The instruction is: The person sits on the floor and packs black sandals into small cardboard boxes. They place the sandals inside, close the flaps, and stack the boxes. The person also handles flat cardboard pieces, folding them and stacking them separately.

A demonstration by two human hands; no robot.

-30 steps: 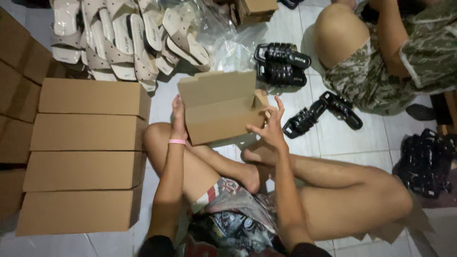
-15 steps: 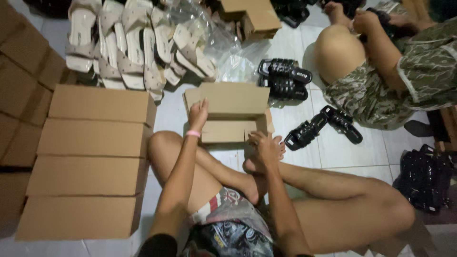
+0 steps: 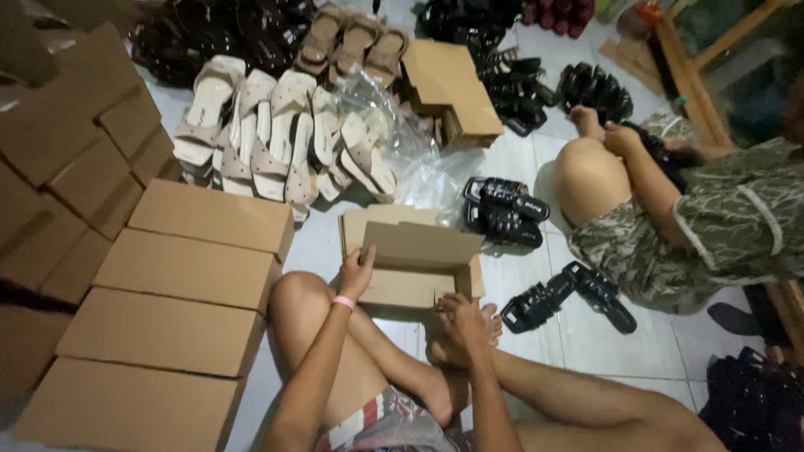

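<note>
Cardboard dominates the left: closed boxes (image 3: 180,280) lie in a stepped row, lids down and edges flush, with more piled behind, so that side acts as a wall with no room to move. White tiled floor (image 3: 645,351) shows bare only in patches to the right, between a second seated person (image 3: 670,226) and the wearer's crossed legs. Beige sandals (image 3: 280,134) stand packed on edge beyond the boxes, with crumpled clear plastic bags (image 3: 419,151) just beside them; black sandals (image 3: 502,211) lie in pairs right of centre, a looser pair (image 3: 569,295) nearer. Open cardboard box (image 3: 414,264) sits on the floor just ahead of the knees, lid flap raised away from the wearer, interior in shadow. Left hand (image 3: 356,272) grips the box's near-left edge, fingers curled over the rim, steadying it. Right hand (image 3: 465,322) rests at the near-right corner, fingers loosely together, holding nothing I can make out.
</note>
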